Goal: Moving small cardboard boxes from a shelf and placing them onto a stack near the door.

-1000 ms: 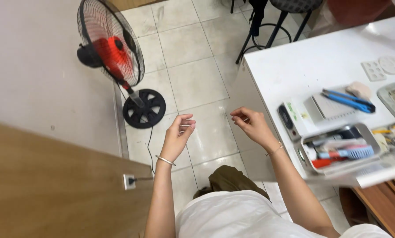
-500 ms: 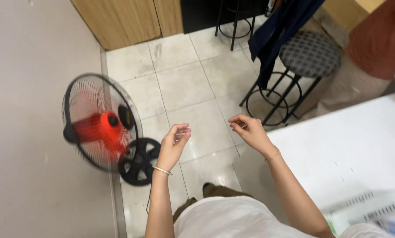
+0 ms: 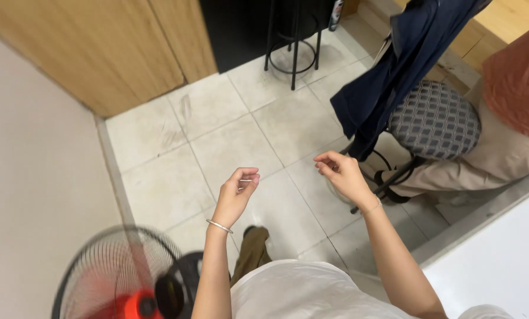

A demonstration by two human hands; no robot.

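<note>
Head view looked straight down past a white shirt at two bare arms raised over a pale tiled floor (image 3: 217, 147). The left hand (image 3: 236, 195) was loosely curled, thumb and forefinger pinched together on something thin and pale, possibly a short needle or a bit of thread; it was too small to tell which. A slim silver bangle (image 3: 219, 225) sat on that wrist. The right hand (image 3: 341, 172) was held up just across from it, well apart, its fingers also drawn together at the tips as if pinching; whether anything lay between them could not be told. A fine bracelet (image 3: 373, 205) circled the right wrist.

Below the left arm, at the bottom edge, stood a floor fan (image 3: 120, 277) with a wire cage, red blades and a black round base, blurred. Beyond the right hand was a stool (image 3: 434, 120) with a grey checked cushion on a black frame, a dark blue garment (image 3: 394, 65) hanging over it. Another person in an orange top and beige trousers (image 3: 512, 106) sat at the right edge. A white table (image 3: 500, 260) filled the lower right corner. Wooden cabinet panels (image 3: 111, 47) ran along the top, with a black metal stool frame (image 3: 294, 41) in front of a dark opening.
</note>
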